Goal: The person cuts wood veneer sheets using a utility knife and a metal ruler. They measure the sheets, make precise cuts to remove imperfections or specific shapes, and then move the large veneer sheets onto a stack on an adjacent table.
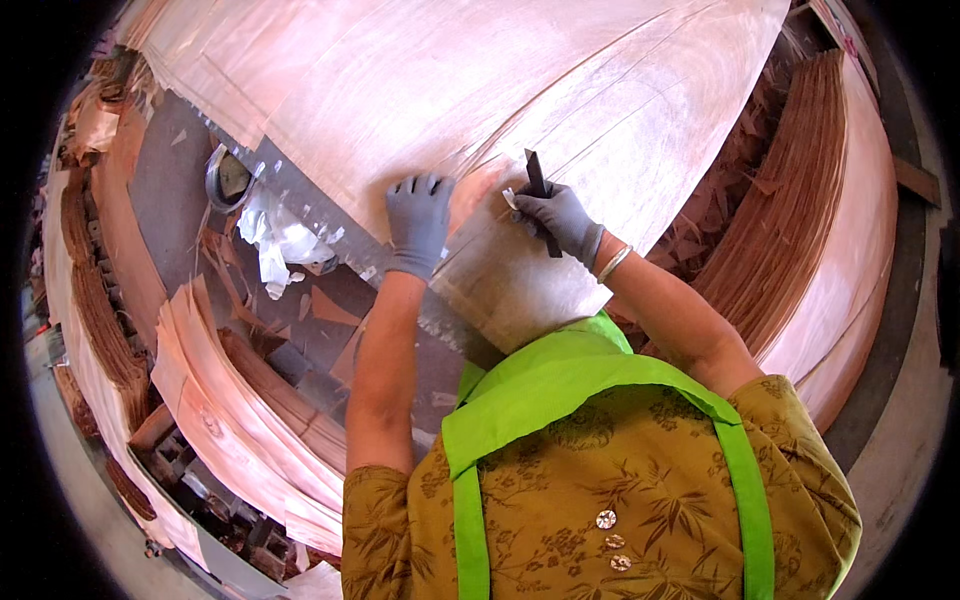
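A large pale pinkish wood veneer sheet (420, 90) covers the work surface, with long dark splits running up and to the right. My left hand (418, 222), in a grey glove, presses on the veneer near its lower edge, fingers stretched forward. A reddish patch of wood (478, 195) shows between the hands. My right hand (562, 218), also gloved, is closed around a narrow black flat-bladed tool (538, 175). A small white scrap (510, 199) sits by its thumb. Below the hands lies a greyish, shiny flat area (525, 285) reaching to my green apron.
A dark roll (226, 180) and crumpled white sheeting (285, 235) lie at the left, among veneer scraps (330, 308). Thick veneer stacks stand at the right (790, 190) and lower left (235, 410). Broken wood pieces (715, 190) fill the gap beside the right stack.
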`<state>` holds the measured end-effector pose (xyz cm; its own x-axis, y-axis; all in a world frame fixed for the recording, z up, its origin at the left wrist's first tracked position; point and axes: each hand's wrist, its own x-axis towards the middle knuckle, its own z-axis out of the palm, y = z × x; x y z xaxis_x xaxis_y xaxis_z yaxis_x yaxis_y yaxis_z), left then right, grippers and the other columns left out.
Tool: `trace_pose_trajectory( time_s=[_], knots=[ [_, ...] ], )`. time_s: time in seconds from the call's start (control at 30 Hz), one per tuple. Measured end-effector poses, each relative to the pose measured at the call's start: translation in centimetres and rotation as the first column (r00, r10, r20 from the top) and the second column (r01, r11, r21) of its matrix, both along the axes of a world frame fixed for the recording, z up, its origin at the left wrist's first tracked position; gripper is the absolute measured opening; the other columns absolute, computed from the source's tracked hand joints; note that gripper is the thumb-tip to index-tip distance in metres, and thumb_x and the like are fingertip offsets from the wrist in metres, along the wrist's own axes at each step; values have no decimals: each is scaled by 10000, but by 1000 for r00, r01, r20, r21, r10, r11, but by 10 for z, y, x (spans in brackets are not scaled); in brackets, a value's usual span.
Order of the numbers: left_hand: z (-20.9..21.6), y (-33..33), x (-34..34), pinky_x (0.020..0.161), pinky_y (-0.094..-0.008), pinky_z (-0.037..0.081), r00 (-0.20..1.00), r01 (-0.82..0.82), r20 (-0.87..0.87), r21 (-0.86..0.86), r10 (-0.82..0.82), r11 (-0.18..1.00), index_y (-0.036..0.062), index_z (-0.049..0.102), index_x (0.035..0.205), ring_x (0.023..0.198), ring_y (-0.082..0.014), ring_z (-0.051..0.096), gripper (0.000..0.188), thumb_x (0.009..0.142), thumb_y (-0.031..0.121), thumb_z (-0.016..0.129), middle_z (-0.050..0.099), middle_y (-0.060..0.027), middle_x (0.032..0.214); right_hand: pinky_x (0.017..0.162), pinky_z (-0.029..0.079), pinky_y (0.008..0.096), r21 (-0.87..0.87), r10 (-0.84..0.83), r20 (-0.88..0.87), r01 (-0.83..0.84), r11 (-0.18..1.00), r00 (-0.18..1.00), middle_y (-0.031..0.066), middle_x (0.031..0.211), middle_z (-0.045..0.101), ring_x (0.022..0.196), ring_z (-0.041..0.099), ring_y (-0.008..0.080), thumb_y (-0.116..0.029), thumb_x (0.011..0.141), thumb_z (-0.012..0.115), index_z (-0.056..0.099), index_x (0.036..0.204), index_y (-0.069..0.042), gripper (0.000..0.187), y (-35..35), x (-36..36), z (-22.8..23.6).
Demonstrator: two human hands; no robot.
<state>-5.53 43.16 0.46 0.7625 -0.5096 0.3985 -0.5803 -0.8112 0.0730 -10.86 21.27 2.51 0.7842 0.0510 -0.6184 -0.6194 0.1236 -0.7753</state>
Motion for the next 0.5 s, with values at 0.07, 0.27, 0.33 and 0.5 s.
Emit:
trace_pose_trajectory(
  time_s=[0.07, 0.27, 0.33, 0.5],
  knots=[
    [4, 0, -12, 661, -393, 406, 999, -39, 7, 19, 39, 999, 167, 577, 950, 800, -209, 536, 194, 756, 168, 565, 546, -13, 841, 420, 375, 218, 29, -9, 9, 9, 1000, 1000, 2, 644, 572, 469, 474, 74, -237, 833, 677, 616, 861, -55, 194, 0, 2, 1],
    [6, -2, -26, 733, -403, 401, 979, -138, -141, 87, 150, 987, 176, 588, 1021, 902, -225, 534, 256, 769, 156, 544, 549, -14, 919, 396, 357, 219, -84, 52, 46, -48, 995, 998, 24, 602, 575, 446, 473, 85, -245, 808, 708, 621, 791, -44, 220, 21, 32, 34],
    [0, 0, -19, 741, -406, 402, 990, -119, -87, -35, 115, 992, 172, 597, 1008, 916, -236, 532, 249, 765, 157, 548, 554, -19, 935, 391, 355, 220, -108, 90, 64, -83, 991, 994, 26, 599, 578, 439, 470, 84, -241, 808, 708, 616, 762, -48, 219, 32, 47, 32],
    [-12, 8, -25, 733, -413, 407, 990, -104, -115, -156, 86, 982, 144, 615, 951, 900, -263, 529, 214, 743, 158, 567, 567, -35, 944, 418, 370, 229, -184, 220, 85, -202, 962, 972, 37, 629, 584, 466, 477, 84, -225, 813, 700, 629, 837, -19, 219, 50, 74, 25]
  ],
)
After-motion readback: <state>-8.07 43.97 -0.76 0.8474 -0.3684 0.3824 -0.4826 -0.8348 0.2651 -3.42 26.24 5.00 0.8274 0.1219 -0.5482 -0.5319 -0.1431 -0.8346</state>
